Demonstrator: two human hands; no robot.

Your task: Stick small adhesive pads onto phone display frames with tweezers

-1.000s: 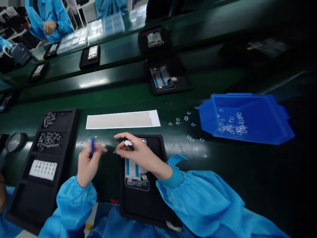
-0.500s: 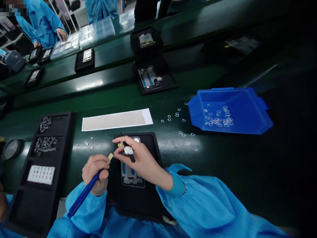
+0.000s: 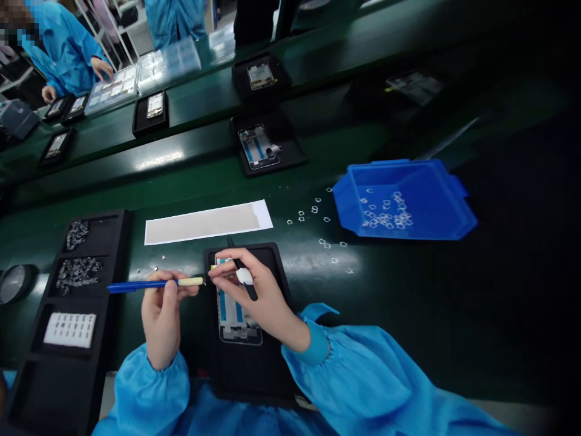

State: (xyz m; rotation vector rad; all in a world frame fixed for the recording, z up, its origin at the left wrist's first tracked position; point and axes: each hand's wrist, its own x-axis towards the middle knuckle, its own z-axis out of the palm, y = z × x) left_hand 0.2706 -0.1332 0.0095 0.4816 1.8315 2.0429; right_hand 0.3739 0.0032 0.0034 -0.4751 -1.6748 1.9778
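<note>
My left hand (image 3: 161, 315) grips a blue pen-like stick (image 3: 145, 285) with a pale yellow end, held nearly level and pointing right. A tiny piece, too small to name, shows at the yellow tip. My right hand (image 3: 258, 297) keeps a slim black tool with a white wrap (image 3: 245, 277) tucked across its fingers. The right thumb and fingertips are close to the yellow tip; whether they touch it I cannot tell. Beneath the right hand lies an opened phone frame (image 3: 227, 303) with blue strips, in a black foam tray (image 3: 245, 375), partly covered by the hand.
Left stands a black compartment tray (image 3: 106, 290) with small clear parts and a white block (image 3: 70, 329). A beige strip sheet (image 3: 204, 224) lies beyond my hands. Right is a blue bin (image 3: 436, 206) holding small white rings, several scattered beside it. A co-worker (image 3: 68, 48) sits across.
My left hand has turned the blue stick from slanting down-left to nearly level. My right hand stays by its tip. The whole view has shifted slightly.
</note>
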